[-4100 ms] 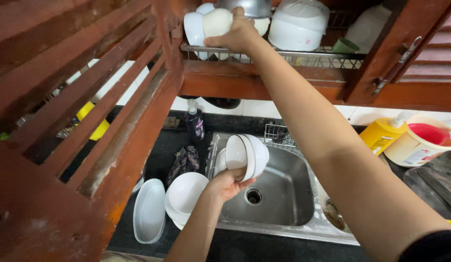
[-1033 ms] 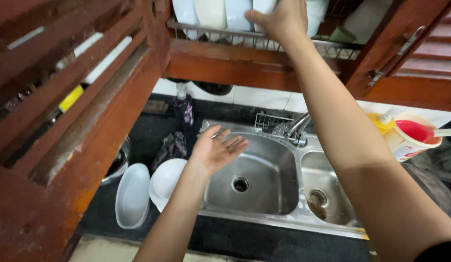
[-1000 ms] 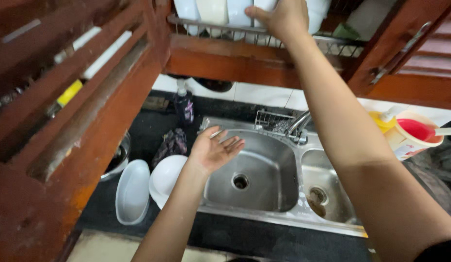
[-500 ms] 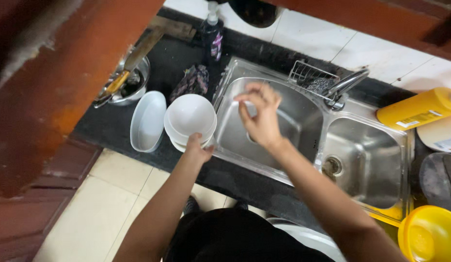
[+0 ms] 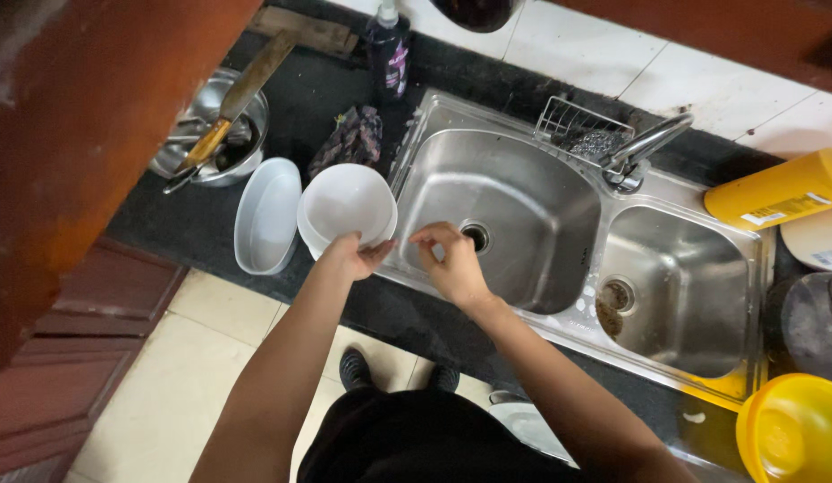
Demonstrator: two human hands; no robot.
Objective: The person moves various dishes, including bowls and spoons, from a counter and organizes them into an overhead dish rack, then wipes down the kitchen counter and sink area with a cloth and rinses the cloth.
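Far left on the dark bench (image 5: 210,228) I see a steel pot (image 5: 215,134) with a wooden-handled utensil leaning in it, then a white oval dish (image 5: 268,215) lying beside a stack of white bowls (image 5: 347,206). The stack sits at the bench's front edge, touching the left rim of the sink (image 5: 501,210). My left hand (image 5: 353,258) has its grip closed on the near rim of the top bowl, thumb inside and fingers under, as far as I can tell. I judge these bowls stiff, glazed, likely wet and slippery, and breakable if knocked against the steel; the rim is the only place to hold, and a pinch there on one bowl should carry it, since each looks fairly light. My right hand (image 5: 451,264) hovers over the near edge of the left basin, fingers drawn together at the tips, holding nothing I can make out. Further right are the tap (image 5: 644,148), the second basin, and a yellow container (image 5: 778,188) lying on its side.
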